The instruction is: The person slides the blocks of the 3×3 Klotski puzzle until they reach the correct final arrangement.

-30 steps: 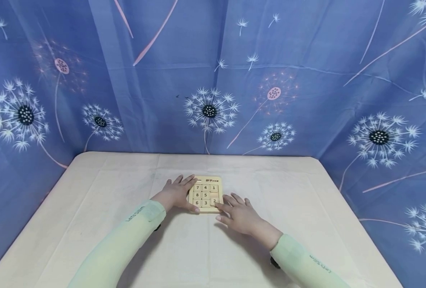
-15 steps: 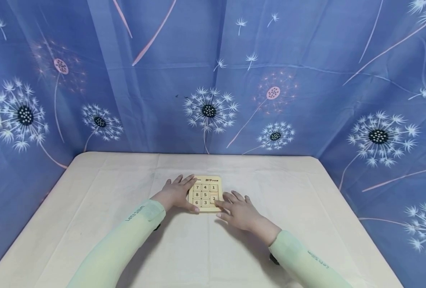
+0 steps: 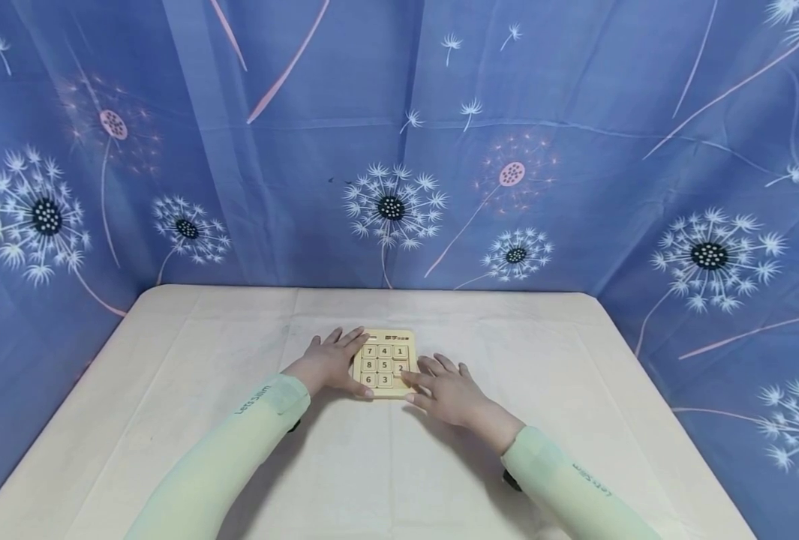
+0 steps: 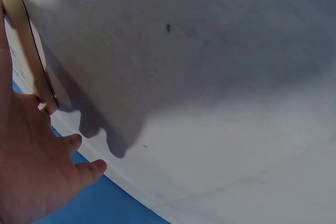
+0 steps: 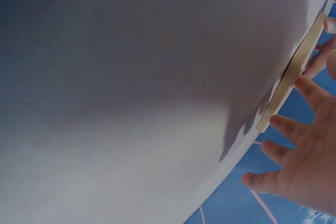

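A wooden number slide puzzle [image 3: 385,388] lies flat on the table, with numbered square tiles in its frame. My left hand [image 3: 332,364] holds it along its left side, thumb at the near corner and index finger at the far one. The other left fingers [image 4: 93,170] spread outward. My right hand [image 3: 456,394] reaches in from the right, its index fingertip on the near edge of the tile marked 2 [image 3: 401,367]. That tile sits under the 1 tile, in the right column. The right wrist view shows the puzzle's edge [image 5: 290,74] and the spread right fingers [image 5: 278,153].
A pale cloth-covered table [image 3: 291,480] spreads around the puzzle. Blue curtains [image 3: 291,187] with a dandelion print stand behind the table and along both sides.
The 2 tile has slid away from me, from the near right corner to the middle of the right column, with my right index finger following. My left hand has stayed in place.
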`<act>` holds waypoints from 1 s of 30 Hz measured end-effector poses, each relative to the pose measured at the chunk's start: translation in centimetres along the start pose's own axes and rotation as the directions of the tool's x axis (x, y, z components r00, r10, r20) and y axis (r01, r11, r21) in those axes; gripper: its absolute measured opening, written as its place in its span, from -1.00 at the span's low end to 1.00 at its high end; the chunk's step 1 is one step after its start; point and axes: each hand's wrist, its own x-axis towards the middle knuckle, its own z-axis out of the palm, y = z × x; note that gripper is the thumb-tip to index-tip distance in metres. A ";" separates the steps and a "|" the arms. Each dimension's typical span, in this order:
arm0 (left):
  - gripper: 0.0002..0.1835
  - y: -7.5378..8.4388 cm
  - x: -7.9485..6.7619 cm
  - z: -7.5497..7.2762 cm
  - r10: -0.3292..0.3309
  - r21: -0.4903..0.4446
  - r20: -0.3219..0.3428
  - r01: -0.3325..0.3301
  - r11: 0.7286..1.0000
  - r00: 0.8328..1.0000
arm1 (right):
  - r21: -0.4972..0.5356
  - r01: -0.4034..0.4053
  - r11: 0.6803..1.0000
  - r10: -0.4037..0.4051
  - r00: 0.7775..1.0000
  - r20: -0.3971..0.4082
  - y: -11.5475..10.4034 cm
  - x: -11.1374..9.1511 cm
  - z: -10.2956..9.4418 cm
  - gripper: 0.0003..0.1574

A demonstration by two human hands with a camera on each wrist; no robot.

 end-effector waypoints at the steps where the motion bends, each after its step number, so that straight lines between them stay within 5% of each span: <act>1: 0.28 0.0 0.0 0.0 0.001 -0.005 -0.001 -0.001 1.000 1.000 | 0.000 0.000 1.000 0.000 1.000 0.002 0.0 0.0 0.0 -0.39; 30: 0.29 0.0 0.0 0.0 -0.005 -0.012 -0.001 0.005 1.000 1.000 | 0.013 -0.002 1.000 0.002 1.000 0.011 0.2 0.6 -0.4 -0.41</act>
